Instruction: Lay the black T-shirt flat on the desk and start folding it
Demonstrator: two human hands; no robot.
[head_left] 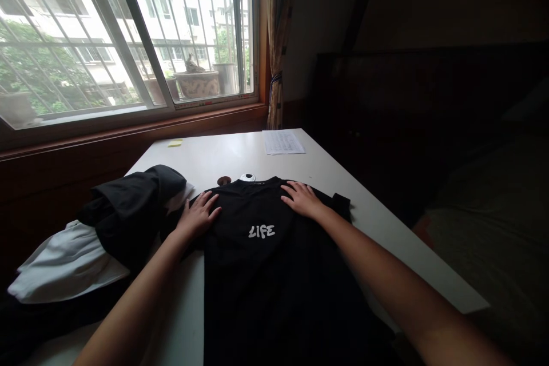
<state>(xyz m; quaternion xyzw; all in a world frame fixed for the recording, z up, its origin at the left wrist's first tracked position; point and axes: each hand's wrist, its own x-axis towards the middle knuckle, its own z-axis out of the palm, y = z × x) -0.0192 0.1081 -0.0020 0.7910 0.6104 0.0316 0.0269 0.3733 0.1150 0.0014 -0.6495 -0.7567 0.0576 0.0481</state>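
A black T-shirt (266, 274) lies spread on the white table (360, 194), its neckline at the far end and its body running toward me. White lettering shows upside down on its chest. My left hand (199, 211) rests flat on the left shoulder area, fingers apart. On the other shoulder, my right hand (301, 197) lies with its fingers stretched out across the cloth. Neither hand grips the fabric. The sleeve at the right sticks out past my right wrist, while the left sleeve is partly hidden by my left hand and forearm.
Left of the shirt is a heap of clothes, with a black garment (132, 200) over a white one (71, 266). Beyond the collar sit a white round object (247, 177) and a brown disc (223, 181). Printed paper (283, 142) and yellow notes (175, 142) lie farther back, near the window.
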